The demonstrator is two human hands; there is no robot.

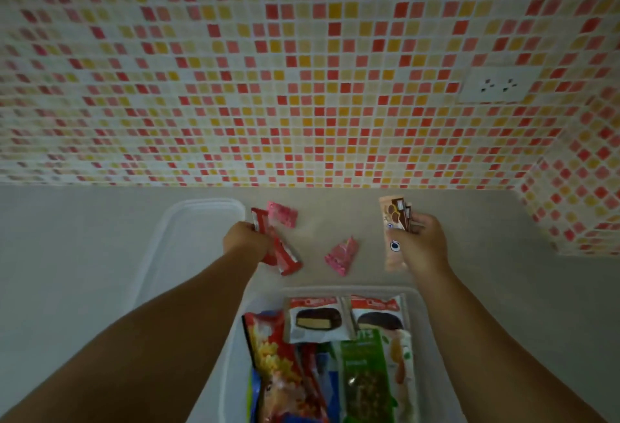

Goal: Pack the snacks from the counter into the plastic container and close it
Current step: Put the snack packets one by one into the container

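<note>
A clear plastic container (414,301) stands open at the near edge of the counter, filled with several snack packs. Its clear lid (188,238) lies flat to the left, behind my left arm. My left hand (246,238) grips red snack bars (285,258) just above the counter. A pink packet (283,216) shows right behind those bars; whether the hand holds it too is unclear. My right hand (421,241) holds a beige-and-brown snack pack (392,221) upright, with thin brown bars behind it. Another pink packet (342,254) lies loose on the counter between my hands.
The grey counter (84,254) meets a mosaic-tiled wall (302,70) at the back and on the right. A white wall socket (498,85) is set into the tiles at the upper right.
</note>
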